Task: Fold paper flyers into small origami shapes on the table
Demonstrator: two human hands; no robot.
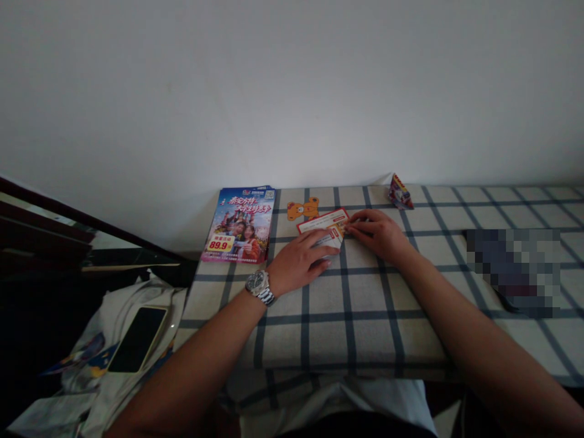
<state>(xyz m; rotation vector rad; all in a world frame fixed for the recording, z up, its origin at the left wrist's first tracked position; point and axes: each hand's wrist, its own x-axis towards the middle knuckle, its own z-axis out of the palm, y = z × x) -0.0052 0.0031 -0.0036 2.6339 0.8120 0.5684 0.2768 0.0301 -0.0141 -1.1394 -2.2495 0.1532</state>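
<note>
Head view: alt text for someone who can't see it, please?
A person's left hand rests on a red-edged paper while the right hand pinches its edge on a checked tablecloth. A flyer stack lies to the left.

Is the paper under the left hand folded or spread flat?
Folded, at least partly: on the red-bordered paper, a slanted flap lies across at an angle. The left hand hides part of it.

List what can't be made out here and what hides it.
All in the head view:
Folded sheet: partly hidden under the left hand; its small print is too small to read.
Sheet's right tip: covered by the right hand.
Lower flyers' faces: hidden beneath the top flyer.
Dark object at right: obscured by pixelation.
</note>
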